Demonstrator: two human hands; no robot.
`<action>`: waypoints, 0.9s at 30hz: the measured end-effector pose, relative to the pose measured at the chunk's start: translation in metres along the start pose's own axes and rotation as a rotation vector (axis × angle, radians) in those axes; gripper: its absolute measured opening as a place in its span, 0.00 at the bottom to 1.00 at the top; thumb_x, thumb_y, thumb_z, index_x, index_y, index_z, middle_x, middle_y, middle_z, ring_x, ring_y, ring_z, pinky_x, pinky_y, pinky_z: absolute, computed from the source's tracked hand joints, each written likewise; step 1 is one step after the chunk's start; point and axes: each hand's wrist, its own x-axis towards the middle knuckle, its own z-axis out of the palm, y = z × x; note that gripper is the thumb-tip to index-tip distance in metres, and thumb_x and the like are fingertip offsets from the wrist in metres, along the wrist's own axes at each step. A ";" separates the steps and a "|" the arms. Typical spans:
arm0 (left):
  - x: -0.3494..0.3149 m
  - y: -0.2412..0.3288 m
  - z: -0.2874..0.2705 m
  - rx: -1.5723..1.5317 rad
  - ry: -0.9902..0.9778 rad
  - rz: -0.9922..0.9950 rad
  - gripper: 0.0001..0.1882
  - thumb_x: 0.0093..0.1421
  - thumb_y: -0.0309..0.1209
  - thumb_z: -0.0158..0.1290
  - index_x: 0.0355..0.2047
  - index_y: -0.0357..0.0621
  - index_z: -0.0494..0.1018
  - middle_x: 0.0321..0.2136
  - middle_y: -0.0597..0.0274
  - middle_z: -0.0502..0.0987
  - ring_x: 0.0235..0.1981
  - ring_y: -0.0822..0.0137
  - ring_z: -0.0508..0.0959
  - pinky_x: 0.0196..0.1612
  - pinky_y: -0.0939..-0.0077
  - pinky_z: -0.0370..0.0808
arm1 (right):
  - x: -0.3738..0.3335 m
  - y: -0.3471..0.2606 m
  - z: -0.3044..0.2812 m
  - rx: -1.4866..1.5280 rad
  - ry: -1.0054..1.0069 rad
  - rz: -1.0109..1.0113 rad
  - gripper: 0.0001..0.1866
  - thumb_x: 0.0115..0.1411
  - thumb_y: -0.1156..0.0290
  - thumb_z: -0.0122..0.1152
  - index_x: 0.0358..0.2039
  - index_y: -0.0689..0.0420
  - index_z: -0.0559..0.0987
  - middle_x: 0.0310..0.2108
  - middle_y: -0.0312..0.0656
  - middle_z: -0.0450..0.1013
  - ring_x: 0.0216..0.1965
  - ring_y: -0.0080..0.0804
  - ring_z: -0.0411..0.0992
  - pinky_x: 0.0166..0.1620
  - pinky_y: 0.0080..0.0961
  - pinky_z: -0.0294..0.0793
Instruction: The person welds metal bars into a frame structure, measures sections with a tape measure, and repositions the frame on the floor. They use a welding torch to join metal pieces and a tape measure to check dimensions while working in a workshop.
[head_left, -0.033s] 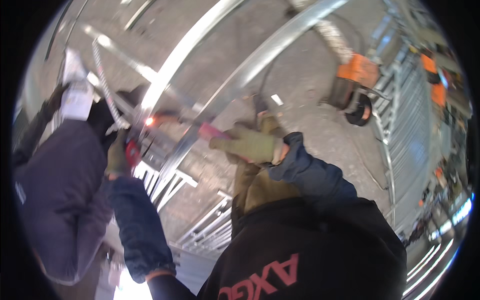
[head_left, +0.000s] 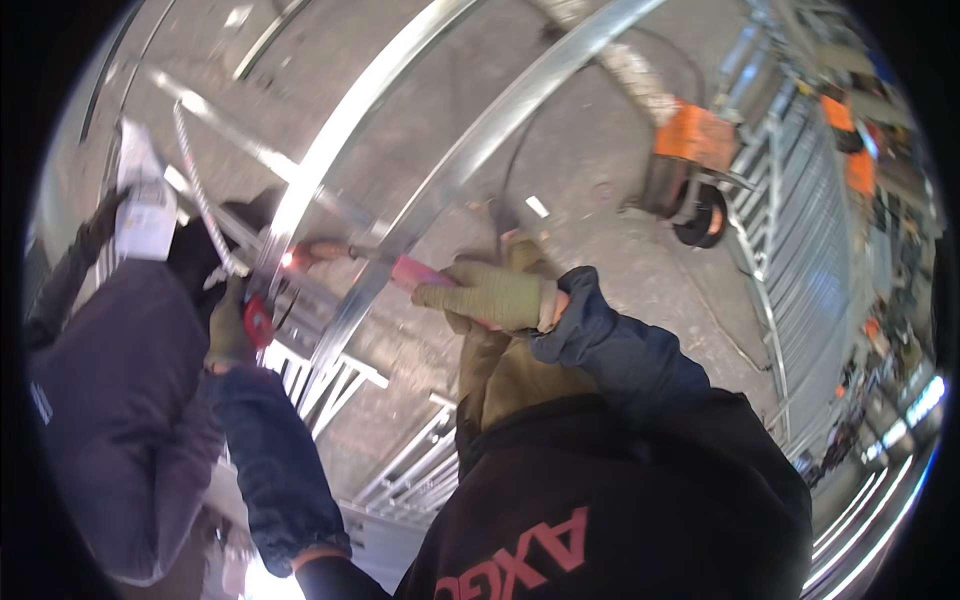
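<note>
My right hand (head_left: 490, 295), in an olive work glove, is closed around the pink-red grip (head_left: 420, 274) of a tool. A narrow dark shank runs left from it over a metal bar to a reddish-brown end (head_left: 325, 251), beside a small orange glow. My left hand (head_left: 232, 325), gloved too, is closed on a red rounded object (head_left: 258, 322) whose kind is unclear, partly covered by the fingers. It is beside the lower end of a bright metal frame (head_left: 345, 120). A second long metal bar (head_left: 480, 140) passes just left of my right hand.
Close on the left, a co-worker in a dark jacket (head_left: 120, 400) holds white paper (head_left: 147, 220) with a dark glove. An orange-and-black machine (head_left: 695, 140) stands on the floor at right. Stacked metal frames (head_left: 810, 270) line the far right, and ladder-like frames (head_left: 420, 455) lie below my hands.
The view has shifted slightly, so most things sit a little further left. Both hands keep their holds, and the picture is sharper.
</note>
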 end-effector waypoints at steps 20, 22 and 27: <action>-0.131 -0.179 0.095 0.119 -0.286 0.331 0.19 0.80 0.46 0.48 0.48 0.43 0.80 0.43 0.61 0.83 0.41 0.64 0.81 0.46 0.67 0.80 | -0.154 0.118 -0.023 1.003 0.944 -0.728 0.16 0.70 0.56 0.70 0.50 0.51 0.79 0.34 0.38 0.78 0.28 0.33 0.79 0.32 0.37 0.81; -0.156 -0.196 0.135 0.200 -0.419 0.245 0.17 0.78 0.43 0.52 0.44 0.42 0.81 0.39 0.60 0.83 0.40 0.63 0.82 0.44 0.67 0.80 | -0.158 0.120 -0.026 1.074 0.967 -0.717 0.16 0.71 0.56 0.70 0.50 0.51 0.79 0.33 0.39 0.79 0.28 0.33 0.79 0.32 0.38 0.82; -0.187 -0.203 0.235 0.233 -0.512 0.285 0.22 0.76 0.46 0.57 0.50 0.36 0.83 0.43 0.58 0.86 0.41 0.66 0.83 0.47 0.70 0.82 | -0.167 0.125 -0.054 1.127 0.918 -0.695 0.18 0.70 0.54 0.71 0.51 0.52 0.79 0.34 0.39 0.79 0.29 0.34 0.79 0.34 0.40 0.84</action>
